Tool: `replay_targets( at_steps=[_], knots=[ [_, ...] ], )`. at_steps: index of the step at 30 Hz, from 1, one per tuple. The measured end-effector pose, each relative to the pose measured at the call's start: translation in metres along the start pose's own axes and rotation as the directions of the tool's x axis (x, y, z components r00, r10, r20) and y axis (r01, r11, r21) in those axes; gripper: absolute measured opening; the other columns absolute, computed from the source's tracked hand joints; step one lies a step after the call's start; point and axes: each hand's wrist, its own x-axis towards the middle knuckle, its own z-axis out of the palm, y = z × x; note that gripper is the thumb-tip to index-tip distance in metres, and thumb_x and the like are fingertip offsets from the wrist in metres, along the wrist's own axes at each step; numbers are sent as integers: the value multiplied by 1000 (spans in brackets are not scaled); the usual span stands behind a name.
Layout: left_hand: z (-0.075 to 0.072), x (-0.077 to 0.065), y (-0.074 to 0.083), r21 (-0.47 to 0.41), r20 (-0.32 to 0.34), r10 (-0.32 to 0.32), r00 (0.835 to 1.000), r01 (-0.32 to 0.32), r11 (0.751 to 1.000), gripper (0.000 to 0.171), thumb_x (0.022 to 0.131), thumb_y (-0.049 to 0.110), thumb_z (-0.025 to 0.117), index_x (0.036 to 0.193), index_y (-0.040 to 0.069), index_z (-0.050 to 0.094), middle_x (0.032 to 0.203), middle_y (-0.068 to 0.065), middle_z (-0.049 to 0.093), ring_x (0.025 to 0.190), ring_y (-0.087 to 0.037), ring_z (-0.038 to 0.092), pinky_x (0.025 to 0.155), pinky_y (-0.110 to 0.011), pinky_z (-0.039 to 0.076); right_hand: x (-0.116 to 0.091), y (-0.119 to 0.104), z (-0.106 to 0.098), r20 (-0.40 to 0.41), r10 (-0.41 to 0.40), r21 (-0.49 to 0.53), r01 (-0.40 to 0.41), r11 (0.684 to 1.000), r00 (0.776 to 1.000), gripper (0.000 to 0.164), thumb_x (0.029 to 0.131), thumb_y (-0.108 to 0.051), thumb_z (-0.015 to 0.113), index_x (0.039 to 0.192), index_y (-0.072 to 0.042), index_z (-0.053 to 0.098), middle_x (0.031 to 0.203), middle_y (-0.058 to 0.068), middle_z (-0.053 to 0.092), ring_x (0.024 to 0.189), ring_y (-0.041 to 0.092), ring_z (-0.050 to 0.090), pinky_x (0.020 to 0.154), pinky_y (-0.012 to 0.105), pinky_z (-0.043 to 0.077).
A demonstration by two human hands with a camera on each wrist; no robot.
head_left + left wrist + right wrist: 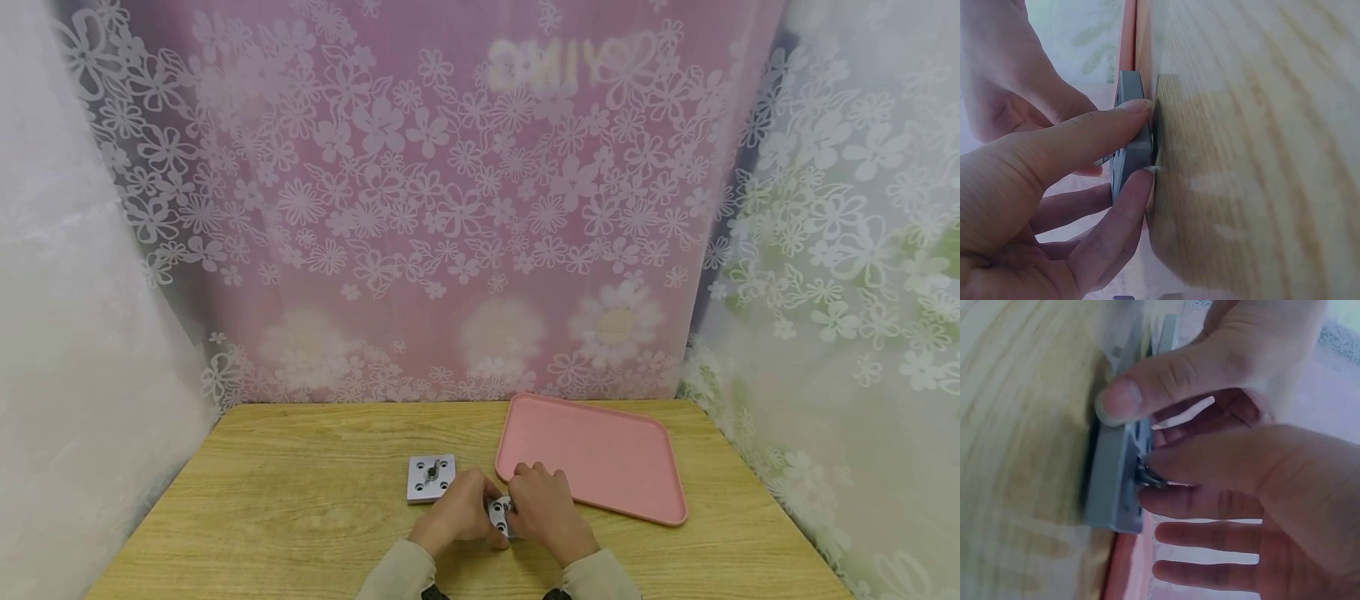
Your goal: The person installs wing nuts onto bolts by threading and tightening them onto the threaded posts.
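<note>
A square grey metal plate [498, 515] with round holes lies low over the wooden tabletop, between both hands. My left hand [461, 508] grips its edges between thumb and fingers, as the left wrist view also shows. My right hand [545, 510] pinches a small dark metal piece [1149, 476] at the plate's face with thumb and index finger; the other fingers extend past it. That piece is mostly hidden, so its kind cannot be told. Left of the hands lies a second square metal plate [415, 483], with holes near its corners and a small wing-shaped fastener [432, 471] at its centre.
A pink rectangular tray [600, 450] sits behind and to the right of the hands, its near left edge close to the right hand. The wooden table [300, 492] stretches out to the left. Flower-patterned curtains [450, 208] hang behind it and on both sides.
</note>
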Motion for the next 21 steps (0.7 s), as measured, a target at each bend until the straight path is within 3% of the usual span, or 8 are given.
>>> replay_targets(
  at_steps=[3, 7, 10, 15, 18, 21],
  knots=[
    [0, -1, 1, 19, -8, 2, 1000, -2, 1000, 46, 55, 15, 102, 94, 3, 80, 90, -4, 79, 80, -5, 66, 75, -25, 55, 0, 1, -4, 12, 4, 0, -4, 1000, 1000, 26, 77, -26, 79, 59, -19, 61, 82, 0, 62, 72, 21, 55, 63, 49, 49],
    [0, -1, 1, 9, -3, 6, 1000, -5, 1000, 44, 55, 14, 102, 92, 4, 80, 85, -1, 78, 74, -4, 63, 70, -23, 53, -1, 1, -12, 16, -13, 13, 13, 1000, 1000, 14, 76, -25, 79, 78, -19, 67, 101, 1, 67, 83, 24, 59, 63, 48, 51],
    [0, 0, 1, 0, 3, 3, 1000, -3, 1000, 43, 55, 13, 102, 92, 5, 81, 82, 2, 78, 70, -1, 59, 68, -22, 51, -1, 1, -16, 14, -57, 41, 56, 998, 998, 23, 71, -17, 82, 91, -21, 71, 121, 4, 67, 97, 27, 62, 65, 49, 53],
    [-1, 0, 0, -22, 9, -6, 1000, 6, 1000, 33, 57, 12, 101, 78, 11, 75, 67, 7, 68, 58, -2, 48, 55, -21, 42, 0, 0, -15, 42, -125, 90, 121, 989, 991, 27, 69, -10, 89, 86, -26, 76, 136, 7, 64, 112, 32, 63, 70, 53, 57],
    [0, 0, 0, -33, 8, -7, 1000, 7, 999, 33, 58, 11, 101, 72, 13, 72, 60, 9, 60, 53, -3, 43, 50, -21, 37, 1, 0, -11, 60, -131, 96, 125, 987, 990, 26, 70, -10, 92, 85, -27, 77, 137, 7, 64, 112, 32, 63, 71, 52, 58],
    [0, 0, 0, -32, 7, -2, 1000, 2, 1000, 33, 57, 11, 101, 73, 13, 72, 61, 8, 63, 54, -2, 44, 51, -20, 38, 1, 0, -9, 58, -116, 86, 111, 990, 992, 28, 70, -11, 93, 89, -26, 78, 135, 7, 65, 111, 31, 63, 72, 53, 58]
  ],
)
